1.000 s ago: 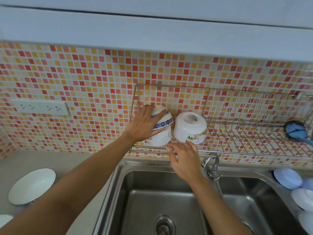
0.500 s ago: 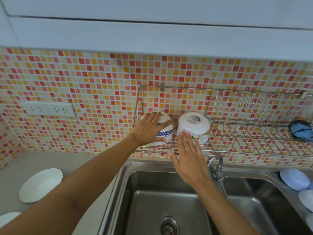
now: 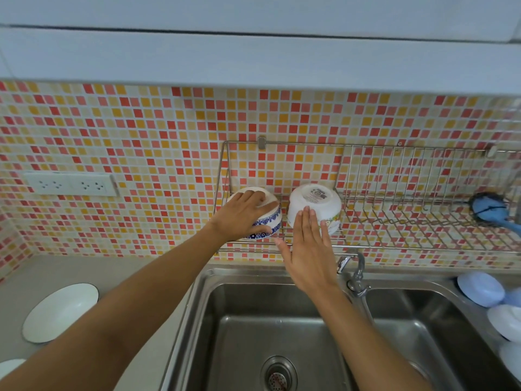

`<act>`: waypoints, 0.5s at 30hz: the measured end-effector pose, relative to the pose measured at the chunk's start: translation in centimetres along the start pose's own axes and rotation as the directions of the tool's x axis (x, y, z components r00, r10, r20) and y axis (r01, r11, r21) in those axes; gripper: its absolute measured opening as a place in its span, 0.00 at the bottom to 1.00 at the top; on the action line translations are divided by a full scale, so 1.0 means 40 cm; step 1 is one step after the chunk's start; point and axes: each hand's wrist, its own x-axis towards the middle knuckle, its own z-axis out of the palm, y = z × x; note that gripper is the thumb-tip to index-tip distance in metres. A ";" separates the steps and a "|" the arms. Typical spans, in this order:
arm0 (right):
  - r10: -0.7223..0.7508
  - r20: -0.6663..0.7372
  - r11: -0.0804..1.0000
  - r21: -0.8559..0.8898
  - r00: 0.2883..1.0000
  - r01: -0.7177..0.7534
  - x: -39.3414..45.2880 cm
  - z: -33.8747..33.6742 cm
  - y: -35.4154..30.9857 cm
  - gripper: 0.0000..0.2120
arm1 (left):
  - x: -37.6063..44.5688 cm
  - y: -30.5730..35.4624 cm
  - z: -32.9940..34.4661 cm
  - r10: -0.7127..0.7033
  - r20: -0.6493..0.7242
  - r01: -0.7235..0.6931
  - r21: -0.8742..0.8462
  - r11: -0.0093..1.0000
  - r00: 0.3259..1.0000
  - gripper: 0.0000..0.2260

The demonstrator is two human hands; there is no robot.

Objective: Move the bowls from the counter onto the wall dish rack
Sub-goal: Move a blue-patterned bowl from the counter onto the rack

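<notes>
A wire wall dish rack point(image 3: 394, 221) hangs on the mosaic tile wall above the sink. At its left end, my left hand point(image 3: 239, 215) grips a white bowl with a blue pattern band point(image 3: 272, 218), upside down on the rack. Beside it on the right sits a second upturned white bowl point(image 3: 315, 201) with a label on its base. My right hand point(image 3: 307, 249) is flat, fingers together, its fingertips resting against that bowl's lower side. On the counter at left lies a white bowl with a dark rim point(image 3: 60, 311); another white bowl point(image 3: 11, 366) shows at the bottom left edge.
A double steel sink point(image 3: 253, 320) with a tap point(image 3: 356, 266) lies below the rack. A blue brush point(image 3: 490, 210) rests at the rack's right end. Pale blue and white dishes point(image 3: 480, 289) sit on the right sink edge. A power socket strip point(image 3: 70, 184) is on the wall at left.
My left hand lowered the blue-patterned bowl onto the rack's left end. My right hand rose from the rack's front rail until its fingertips touched the labelled bowl.
</notes>
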 end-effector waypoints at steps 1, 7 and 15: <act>0.006 -0.015 1.000 -0.001 1.000 -0.006 -0.001 0.004 -0.002 0.40 | -0.003 0.001 -0.006 -0.020 -0.001 0.020 -0.060 0.998 1.000 0.29; 0.040 -0.094 0.999 0.001 0.995 -0.040 -0.004 0.022 -0.008 0.38 | -0.070 0.023 -0.018 -0.271 -0.118 0.200 -0.417 0.887 0.955 0.24; 0.058 -0.164 0.998 -0.008 0.985 -0.060 -0.005 0.041 -0.012 0.37 | -0.120 0.080 0.004 -0.242 0.126 0.267 -0.246 0.932 0.962 0.30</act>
